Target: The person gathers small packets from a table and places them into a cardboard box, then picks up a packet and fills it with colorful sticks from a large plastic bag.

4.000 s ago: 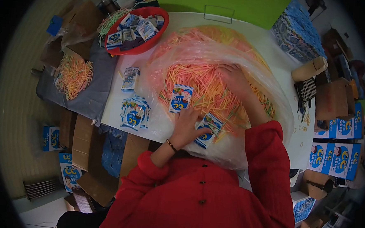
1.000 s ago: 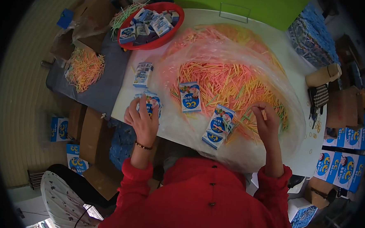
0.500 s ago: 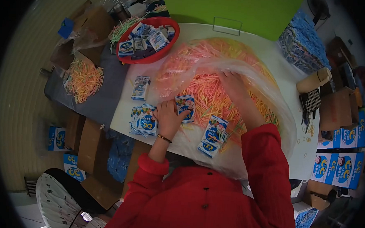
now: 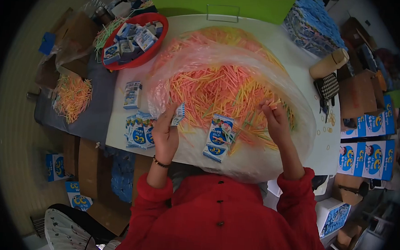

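Observation:
My left hand (image 4: 166, 134) is closed on a small blue-and-white packet (image 4: 179, 114), held up at the left edge of a large clear plastic bag (image 4: 247, 166). Pink, yellow and green sticks (image 4: 215, 92) fill the open bag. Over its right part, my right hand (image 4: 275, 117) pinches a few short pieces of stick (image 4: 273, 104) between the fingertips. Two joined packets (image 4: 218, 138) lie on the bag's front part, with some sticks on top. Left of my left hand, several packets (image 4: 139, 130) lie in a pile, and another packet (image 4: 132, 94) is behind them.
A red basin (image 4: 161, 41) with packets stands at the back left of the white table (image 4: 118, 136). More sticks (image 4: 73, 96) lie on a grey surface further left. At the right are a tan bottle (image 4: 328, 64), a checkered pouch (image 4: 327, 87) and rubber bands. Someone's patterned clothing shows lower left.
My left hand has lifted a packet off the table. My right hand has come up out of the sticks with a few pieces in its fingers. The whole view has shifted.

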### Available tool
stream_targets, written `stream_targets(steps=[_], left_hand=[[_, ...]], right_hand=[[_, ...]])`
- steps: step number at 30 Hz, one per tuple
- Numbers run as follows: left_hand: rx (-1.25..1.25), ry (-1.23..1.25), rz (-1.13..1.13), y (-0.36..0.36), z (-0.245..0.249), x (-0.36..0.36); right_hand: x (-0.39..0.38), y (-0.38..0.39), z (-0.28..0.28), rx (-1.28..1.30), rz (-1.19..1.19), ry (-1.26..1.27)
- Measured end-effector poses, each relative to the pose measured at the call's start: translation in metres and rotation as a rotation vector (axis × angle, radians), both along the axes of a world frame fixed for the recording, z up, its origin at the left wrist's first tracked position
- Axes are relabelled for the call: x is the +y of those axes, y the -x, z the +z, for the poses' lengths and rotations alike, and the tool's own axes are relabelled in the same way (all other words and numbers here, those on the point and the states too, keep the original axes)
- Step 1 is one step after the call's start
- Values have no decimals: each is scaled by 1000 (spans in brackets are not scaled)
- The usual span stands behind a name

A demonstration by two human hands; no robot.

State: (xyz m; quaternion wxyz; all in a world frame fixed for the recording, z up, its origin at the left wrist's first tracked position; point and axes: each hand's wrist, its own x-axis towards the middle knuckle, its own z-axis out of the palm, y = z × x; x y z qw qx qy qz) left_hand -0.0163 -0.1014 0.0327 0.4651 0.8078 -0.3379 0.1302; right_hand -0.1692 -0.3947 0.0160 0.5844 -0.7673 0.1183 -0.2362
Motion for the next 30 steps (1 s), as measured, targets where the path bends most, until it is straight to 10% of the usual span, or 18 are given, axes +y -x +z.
stream_targets(steps=[2, 9, 12, 18, 25, 30], left_hand=[[626, 379, -121, 14, -9, -8], [1564, 781, -351, 39, -15, -40], [1643, 795, -441, 47, -11, -48], [1529, 625, -440, 62, -40, -41], [1294, 429, -499, 62, -44, -42], [1136, 269, -491, 69, -40, -55]], right_hand=[[5, 22, -35, 48, -41, -13], [25, 28, -38, 92, -174, -80], [19, 29, -33, 115, -122, -477], [12, 28, -34, 42, -247, -138], [20, 29, 1, -95, -265, -515], [72, 12, 43, -195, 182, -574]])
